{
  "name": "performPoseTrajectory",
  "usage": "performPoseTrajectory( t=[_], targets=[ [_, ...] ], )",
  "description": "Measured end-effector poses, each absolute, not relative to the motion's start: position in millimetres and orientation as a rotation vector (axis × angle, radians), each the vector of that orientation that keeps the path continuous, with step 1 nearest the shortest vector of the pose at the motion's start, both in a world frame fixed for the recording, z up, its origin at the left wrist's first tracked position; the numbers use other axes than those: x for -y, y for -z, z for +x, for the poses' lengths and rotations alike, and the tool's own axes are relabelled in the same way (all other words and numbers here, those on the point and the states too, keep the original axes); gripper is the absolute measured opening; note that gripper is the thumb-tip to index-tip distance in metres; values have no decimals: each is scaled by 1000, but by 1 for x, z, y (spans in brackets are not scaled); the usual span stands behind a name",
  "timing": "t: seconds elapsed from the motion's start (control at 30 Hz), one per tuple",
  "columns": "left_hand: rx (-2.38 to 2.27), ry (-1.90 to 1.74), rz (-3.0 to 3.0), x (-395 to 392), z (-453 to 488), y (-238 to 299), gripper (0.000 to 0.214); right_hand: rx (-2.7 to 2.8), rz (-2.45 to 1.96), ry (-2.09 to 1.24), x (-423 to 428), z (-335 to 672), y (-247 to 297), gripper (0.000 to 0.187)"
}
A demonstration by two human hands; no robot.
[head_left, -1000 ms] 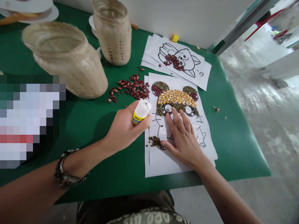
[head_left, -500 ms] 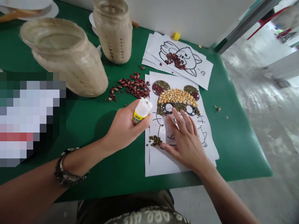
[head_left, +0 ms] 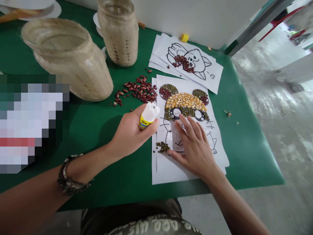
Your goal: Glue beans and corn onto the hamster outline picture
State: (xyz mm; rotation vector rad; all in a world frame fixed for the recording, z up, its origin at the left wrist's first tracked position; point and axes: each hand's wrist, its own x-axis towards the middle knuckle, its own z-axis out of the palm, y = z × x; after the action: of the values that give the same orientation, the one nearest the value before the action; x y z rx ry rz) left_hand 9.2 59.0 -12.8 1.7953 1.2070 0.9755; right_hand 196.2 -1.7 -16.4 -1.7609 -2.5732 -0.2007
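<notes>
My left hand (head_left: 132, 133) is closed around a glue stick (head_left: 148, 116) with a yellow label, its white end pointing up. My right hand (head_left: 195, 143) lies with fingers spread on a paper drawing of a hamster-like animal (head_left: 162, 171). The drawing's forehead is covered with corn kernels (head_left: 187, 100); green beans (head_left: 189, 112) fill a band around the eyes, and the ears hold green and red beans. Shiny wet-looking patches show beside my right hand. A small pile of green beans (head_left: 162, 147) sits near my right thumb. Part of the drawing is hidden under my palm.
Red beans (head_left: 141, 89) are scattered left of the drawing. Two twine-wrapped jars (head_left: 80, 71) stand at the back left. Behind lies another sheet with a fox-like drawing (head_left: 199, 62) and brown-red beans. A yellow block (head_left: 185, 38) rests by the wall. The green table (head_left: 254, 156) ends at the right.
</notes>
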Motion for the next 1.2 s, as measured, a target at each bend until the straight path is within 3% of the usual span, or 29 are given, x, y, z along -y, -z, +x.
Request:
performPoseTrajectory(
  t=[0.33,0.67,0.9,1.2],
  targets=[
    [-1207,-964,1788,-59,9,13,13,2390,-1697,-198,-3,203,16,58],
    [-1209,-975,1827,-58,8,11,12,1760,-1728,-130,-11,210,17,4],
    [-1216,-991,1729,-57,9,12,11,1430,-1762,-377,-2,207,10,19],
    [-1183,-1049,1663,-56,8,7,13,1602,-1677,-292,3,211,0,41]
  ],
)
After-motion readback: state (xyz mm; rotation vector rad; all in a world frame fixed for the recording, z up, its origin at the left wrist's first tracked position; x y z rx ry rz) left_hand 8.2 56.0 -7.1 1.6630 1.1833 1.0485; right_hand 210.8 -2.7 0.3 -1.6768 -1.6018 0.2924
